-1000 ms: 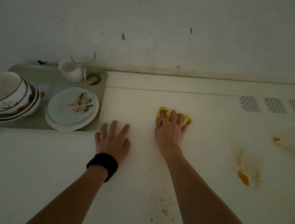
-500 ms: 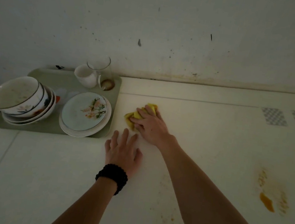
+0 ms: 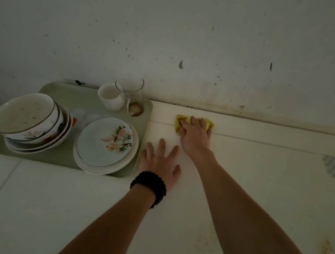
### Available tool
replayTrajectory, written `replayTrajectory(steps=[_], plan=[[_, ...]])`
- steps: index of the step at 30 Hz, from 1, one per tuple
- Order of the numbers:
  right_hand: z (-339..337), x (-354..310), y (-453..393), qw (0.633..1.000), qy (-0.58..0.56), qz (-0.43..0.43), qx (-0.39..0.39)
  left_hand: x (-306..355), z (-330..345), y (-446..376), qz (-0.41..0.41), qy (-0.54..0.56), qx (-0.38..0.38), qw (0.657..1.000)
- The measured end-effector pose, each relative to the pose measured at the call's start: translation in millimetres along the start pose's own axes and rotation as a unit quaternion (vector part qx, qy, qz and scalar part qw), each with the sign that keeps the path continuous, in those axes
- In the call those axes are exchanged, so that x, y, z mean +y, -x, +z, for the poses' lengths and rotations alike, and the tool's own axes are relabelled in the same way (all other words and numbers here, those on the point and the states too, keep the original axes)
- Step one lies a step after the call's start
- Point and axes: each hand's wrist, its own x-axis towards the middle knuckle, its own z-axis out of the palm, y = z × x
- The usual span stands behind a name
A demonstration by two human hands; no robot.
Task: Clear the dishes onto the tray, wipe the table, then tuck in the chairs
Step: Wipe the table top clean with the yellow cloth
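Stains, orange and dried, sit nearest me at four o'clock on the table, so I judge the wiping far from finished there. Further out, my left hand rests flat on the table just beside the tray's right edge, its fingers straight and spread, holding nothing; a black bead bracelet circles that wrist. Beyond it, towards one o'clock, my right hand presses a yellow cloth onto the table near the wall, fingers laid over it and curled slightly at the tips. At ten o'clock the green tray carries everything: a stack of bowls, a stack of plates with a floral one on top, and behind them a white cup and a drinking glass. I see no dishes left on the table, so clearing looks done. Wiping is under way at the far edge. No chairs are in view; tucking them in I take as still to come.
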Motion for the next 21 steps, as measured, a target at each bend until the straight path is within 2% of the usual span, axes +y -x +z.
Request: replayTrajectory(steps=[2, 6, 8, 15, 18, 21], plan=[[-1, -4, -9, 1.000, -0.001, -0.010, 0.002, -5, -4, -9, -0.002, -0.001, -0.011, 1.000], [-4, 4, -9, 0.992, 0.023, -0.119, -0.042, -5, -3, -14, -0.003, -0.012, -0.014, 1.000], [-10, 18, -2, 0.990, 0.020, -0.126, -0.051, -4, -2, -14, -0.003, -0.011, -0.007, 1.000], [-19, 72, 39, 0.998, 0.018, 0.061, 0.027, -8, 2, -16, 0.002, -0.009, -0.004, 1.000], [-10, 62, 63, 0.989, 0.029, 0.138, 0.053, -2, 0, -11, -0.007, -0.004, -0.006, 1.000], [-2, 35, 80, 0.992, 0.025, 0.117, 0.049, 6, -2, 6, 0.005, -0.015, 0.016, 1.000]])
